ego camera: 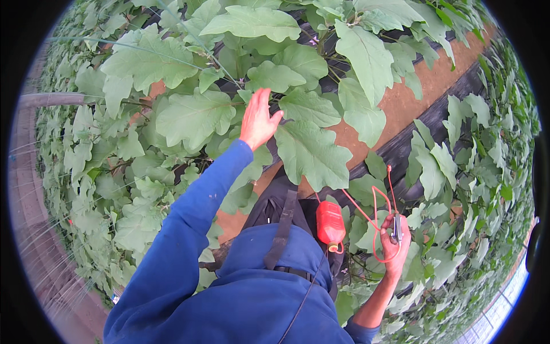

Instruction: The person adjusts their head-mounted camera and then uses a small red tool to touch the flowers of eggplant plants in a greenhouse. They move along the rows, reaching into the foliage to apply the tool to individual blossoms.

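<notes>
My left hand [259,121] reaches into broad, lobed leaves of an eggplant plant [311,150], its fingers extended and no object visible in it. A small purple flower [314,41] shows among the stems above. Off to the right, my right hand [394,243] is closed around a small metal-and-dark hand sprayer [397,228] with a thin red tube [374,206] looping from it and a red tip [389,168] pointing away from me. A red plastic bottle [330,223] with a yellowish cap hangs at my waist, cap end towards me.
Dense eggplant rows stand on both sides. Between them runs bare brown soil [434,81] edged by black plastic mulch [455,99]. Thin green support strings [129,46] cross the foliage at upper left. A black strap [281,232] hangs down my front.
</notes>
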`<state>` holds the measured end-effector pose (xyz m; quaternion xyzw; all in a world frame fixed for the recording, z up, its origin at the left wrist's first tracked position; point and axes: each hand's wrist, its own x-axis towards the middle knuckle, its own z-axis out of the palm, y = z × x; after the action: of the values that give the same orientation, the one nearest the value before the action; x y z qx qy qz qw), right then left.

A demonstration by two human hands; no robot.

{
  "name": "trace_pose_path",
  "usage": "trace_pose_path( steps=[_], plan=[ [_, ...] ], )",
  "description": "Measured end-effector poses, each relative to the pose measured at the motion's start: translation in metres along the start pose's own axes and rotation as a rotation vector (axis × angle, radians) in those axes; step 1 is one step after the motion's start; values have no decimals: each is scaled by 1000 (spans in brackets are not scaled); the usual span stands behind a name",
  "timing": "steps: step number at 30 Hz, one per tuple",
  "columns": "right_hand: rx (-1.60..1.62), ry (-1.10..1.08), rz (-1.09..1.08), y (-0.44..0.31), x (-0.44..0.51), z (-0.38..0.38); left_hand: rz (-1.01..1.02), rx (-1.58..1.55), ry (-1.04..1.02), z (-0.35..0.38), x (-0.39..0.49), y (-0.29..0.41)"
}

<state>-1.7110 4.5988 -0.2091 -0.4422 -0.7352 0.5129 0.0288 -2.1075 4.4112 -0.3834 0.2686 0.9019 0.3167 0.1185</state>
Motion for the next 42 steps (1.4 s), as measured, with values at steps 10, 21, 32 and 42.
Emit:
trace_pose_path(
  steps=[10,21,32,42],
  plan=[
    [-239,-293,-144,-33,175,35,-42,393,-309,86,113,-51],
    [-419,-636,-587,-62,352,185,31,555,-475,101,52,-66],
    [-457,-804,-657,-31,402,345,115,571,-457,93,42,-81],
    [-420,-837,-664,-28,405,375,169,523,-425,91,38,-81]
  ],
)
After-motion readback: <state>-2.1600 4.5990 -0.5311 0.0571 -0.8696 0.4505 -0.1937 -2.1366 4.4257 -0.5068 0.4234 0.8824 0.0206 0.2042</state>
